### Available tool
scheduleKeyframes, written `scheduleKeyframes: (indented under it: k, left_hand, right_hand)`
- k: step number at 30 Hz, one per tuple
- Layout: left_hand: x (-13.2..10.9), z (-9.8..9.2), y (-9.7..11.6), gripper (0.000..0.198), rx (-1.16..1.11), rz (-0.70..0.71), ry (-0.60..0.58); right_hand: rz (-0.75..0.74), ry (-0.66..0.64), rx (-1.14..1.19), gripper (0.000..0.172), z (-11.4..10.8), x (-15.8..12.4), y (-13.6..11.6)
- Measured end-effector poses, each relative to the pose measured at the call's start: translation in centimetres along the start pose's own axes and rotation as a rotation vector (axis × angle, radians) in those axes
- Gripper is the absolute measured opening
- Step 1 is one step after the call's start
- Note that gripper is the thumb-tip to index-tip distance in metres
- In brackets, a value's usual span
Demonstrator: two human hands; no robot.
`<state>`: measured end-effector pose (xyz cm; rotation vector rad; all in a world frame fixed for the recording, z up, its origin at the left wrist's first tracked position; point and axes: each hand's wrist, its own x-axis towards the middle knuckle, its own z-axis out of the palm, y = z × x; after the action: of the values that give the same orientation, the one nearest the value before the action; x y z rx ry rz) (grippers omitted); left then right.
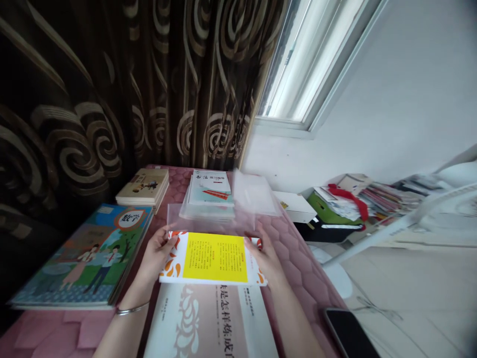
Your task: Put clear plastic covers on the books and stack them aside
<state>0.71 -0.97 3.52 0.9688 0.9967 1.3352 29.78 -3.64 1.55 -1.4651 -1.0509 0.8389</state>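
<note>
grey-covered book is noted nearest, and the yellow-panelled print, judged light and creasable, is pinched by left hand and right hand at its side edges, the advised hold.

Swirl-patterned dark curtain beside bright window, white wall

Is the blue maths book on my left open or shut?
Shut: the maths book lies flat with its illustrated cover facing up.
</note>
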Motion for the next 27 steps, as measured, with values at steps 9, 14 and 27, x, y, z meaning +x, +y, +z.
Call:
scheduleKeyframes:
  k: [9,14,27]
  left_hand:
    - [-0.1,-0.1,-0.3,0.058,0.090,0.053,0.055]
    - [-0.2,0.1,-0.2,0.058,0.110,0.071,0.132]
    - [-0.3,0.3,0.0,0.060,0.004,0.006,0.078]
  right_hand:
    - [0.151,-0.078,0.255,0.066,-0.2,-0.1,0.9]
    - [0.193,-0.081,0.332,0.061,-0.2,0.0,0.4]
    - [0.091,0.008,0.326,0.095,0.1,-0.6,-0.2]
